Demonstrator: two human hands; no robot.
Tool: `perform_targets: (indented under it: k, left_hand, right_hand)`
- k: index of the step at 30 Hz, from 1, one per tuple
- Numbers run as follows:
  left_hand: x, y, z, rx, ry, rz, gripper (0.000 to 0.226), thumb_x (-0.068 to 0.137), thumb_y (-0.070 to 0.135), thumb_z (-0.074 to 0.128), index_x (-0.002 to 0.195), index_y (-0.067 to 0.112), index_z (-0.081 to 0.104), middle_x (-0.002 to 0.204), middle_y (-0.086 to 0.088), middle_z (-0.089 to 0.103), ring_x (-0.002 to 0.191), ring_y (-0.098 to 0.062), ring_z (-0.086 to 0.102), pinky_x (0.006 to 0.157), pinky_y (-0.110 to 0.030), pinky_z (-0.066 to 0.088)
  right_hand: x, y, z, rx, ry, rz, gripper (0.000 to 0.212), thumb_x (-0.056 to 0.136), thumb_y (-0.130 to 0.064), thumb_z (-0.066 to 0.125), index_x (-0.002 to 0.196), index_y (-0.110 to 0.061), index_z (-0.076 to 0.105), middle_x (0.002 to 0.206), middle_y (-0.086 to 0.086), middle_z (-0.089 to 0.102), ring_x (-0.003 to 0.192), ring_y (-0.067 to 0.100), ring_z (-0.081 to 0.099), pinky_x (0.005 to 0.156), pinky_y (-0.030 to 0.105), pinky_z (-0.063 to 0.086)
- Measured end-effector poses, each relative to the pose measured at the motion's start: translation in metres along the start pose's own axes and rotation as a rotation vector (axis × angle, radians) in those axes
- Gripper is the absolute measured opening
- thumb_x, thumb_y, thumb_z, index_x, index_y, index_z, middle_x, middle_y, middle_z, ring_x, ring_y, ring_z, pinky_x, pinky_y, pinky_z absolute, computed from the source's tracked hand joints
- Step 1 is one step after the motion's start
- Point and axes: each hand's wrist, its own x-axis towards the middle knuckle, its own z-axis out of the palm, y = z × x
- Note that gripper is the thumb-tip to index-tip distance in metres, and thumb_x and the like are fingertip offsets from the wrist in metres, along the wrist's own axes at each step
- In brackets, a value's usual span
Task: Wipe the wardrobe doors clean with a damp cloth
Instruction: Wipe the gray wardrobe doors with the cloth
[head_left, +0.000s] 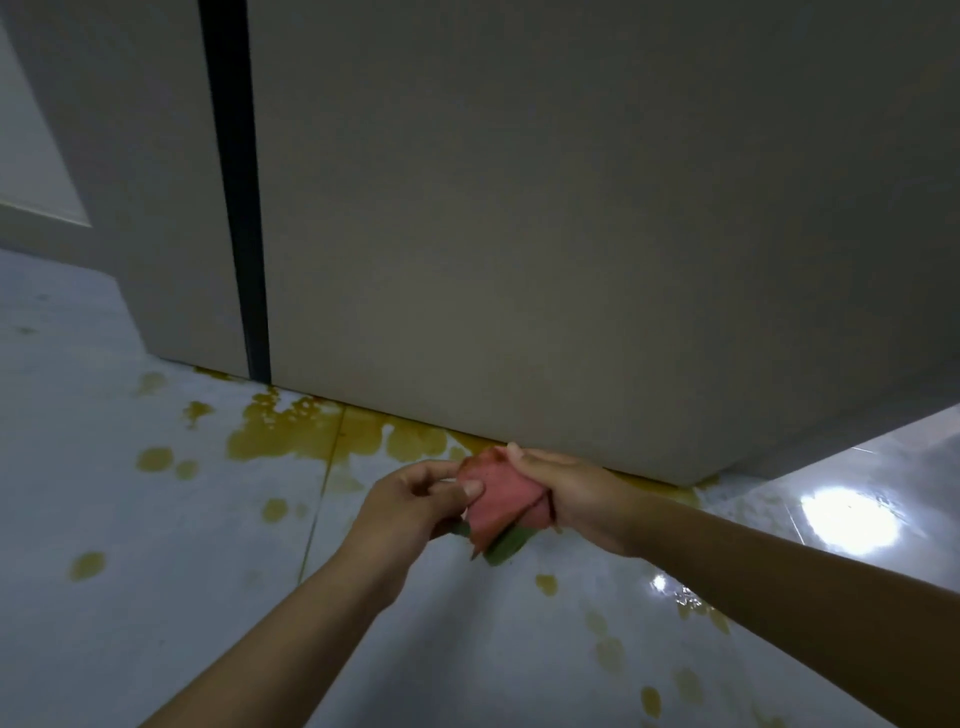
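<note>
Cloth (503, 501): pink with green edge, bunched, held low over floor (156, 519), just in front of door (571, 208) bottom edge
Left hand (410, 506): thumb and fingers pinching cloth's left side
Right hand (576, 496): fingers curled round cloth's right end, thumb on top
Door: large, grey, plain; dark gap (234, 182) divides it from second door (130, 156) at left
Floor: glossy pale tile, yellow-brown puddle (306, 431) along door base, scattered drops around, bright glare at right

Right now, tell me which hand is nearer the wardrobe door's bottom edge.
Right. The right hand grips the cloth just below the wardrobe door; the left hand pinches it farther out.
</note>
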Motion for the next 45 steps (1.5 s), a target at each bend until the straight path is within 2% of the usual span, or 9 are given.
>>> perform_targets:
  k: [7,18,22,26,29,32,37,41,45]
  left_hand:
    - [0.003,0.005,-0.012,-0.073,0.045,0.091,0.029,0.073,0.031,0.067,0.084,0.005,0.068,0.082,-0.010,0.072,0.075,-0.018,0.066,0.073,-0.026,0.051]
    - [0.014,0.031,0.006,-0.270,0.244,0.247,0.016,0.091,0.016,0.058,0.076,0.011,0.059,0.080,-0.007,0.068,0.076,-0.015,0.066,0.079,-0.031,0.055]
    - [0.015,0.039,0.011,-0.320,0.219,0.224,0.016,0.093,0.019,0.057,0.078,0.013,0.055,0.070,-0.002,0.069,0.063,-0.013,0.066,0.062,-0.027,0.057]
    - [0.014,0.048,0.010,-0.269,0.330,0.244,0.018,0.093,0.023,0.057,0.077,0.015,0.056,0.068,-0.002,0.061,0.053,-0.012,0.057,0.042,-0.020,0.046]
    - [0.012,0.051,0.007,-0.178,0.350,0.255,0.018,0.093,0.028,0.057,0.080,0.016,0.057,0.065,0.002,0.054,0.052,-0.011,0.052,0.038,-0.022,0.042]
    - [0.011,0.055,0.003,-0.139,0.334,0.243,0.015,0.092,0.029,0.058,0.082,0.017,0.058,0.076,-0.001,0.058,0.062,-0.014,0.051,0.040,-0.019,0.043]
    - [0.012,0.061,-0.006,0.043,0.313,0.270,0.016,0.091,0.032,0.060,0.078,0.023,0.057,0.077,-0.003,0.057,0.058,-0.021,0.047,0.036,-0.020,0.032]
    - [0.010,0.067,-0.009,0.106,0.243,0.275,0.018,0.093,0.029,0.056,0.076,0.023,0.055,0.074,0.000,0.056,0.043,-0.014,0.041,0.031,-0.017,0.027]
    - [0.008,0.071,-0.011,0.051,0.129,0.213,0.020,0.095,0.027,0.052,0.076,0.023,0.053,0.060,0.004,0.052,0.043,-0.012,0.041,0.034,-0.018,0.029]
  right_hand:
    - [0.011,-0.010,0.009,-0.069,-0.019,-0.043,0.063,0.076,-0.055,0.053,0.127,-0.018,0.057,0.118,0.007,0.066,0.110,0.022,0.063,0.099,0.037,0.048]
    - [0.011,-0.032,-0.005,-0.047,0.121,-0.132,0.057,0.069,-0.056,0.061,0.094,-0.006,0.072,0.091,0.016,0.073,0.082,0.024,0.069,0.083,0.034,0.054]
    - [0.010,-0.036,-0.012,-0.156,0.070,-0.113,0.057,0.063,-0.064,0.061,0.083,-0.012,0.072,0.084,0.008,0.073,0.075,0.016,0.069,0.075,0.027,0.050]
    - [0.010,-0.033,-0.009,0.022,0.041,-0.184,0.050,0.066,-0.045,0.068,0.098,-0.006,0.065,0.095,0.016,0.070,0.083,0.021,0.066,0.081,0.033,0.053]
    - [0.011,-0.032,-0.004,0.069,0.016,-0.228,0.034,0.069,-0.029,0.068,0.097,-0.015,0.056,0.085,0.007,0.067,0.070,0.014,0.065,0.065,0.023,0.054]
    - [0.011,-0.032,-0.003,-0.048,-0.071,-0.248,0.043,0.069,-0.029,0.069,0.112,-0.028,0.060,0.094,0.001,0.070,0.085,0.014,0.068,0.074,0.025,0.053]
    - [0.012,-0.033,-0.001,-0.452,0.099,-0.336,0.019,0.068,-0.042,0.074,0.072,-0.024,0.067,0.088,-0.005,0.054,0.083,0.005,0.056,0.078,0.014,0.040]
    - [0.016,-0.034,0.003,-0.427,0.204,-0.438,0.046,0.065,-0.055,0.062,0.071,-0.010,0.070,0.098,-0.010,0.056,0.108,0.013,0.054,0.100,0.028,0.041]
    - [0.019,-0.034,0.006,-0.246,0.095,-0.313,0.066,0.078,-0.062,0.061,0.076,0.003,0.059,0.075,0.008,0.056,0.074,0.020,0.053,0.083,0.038,0.047]
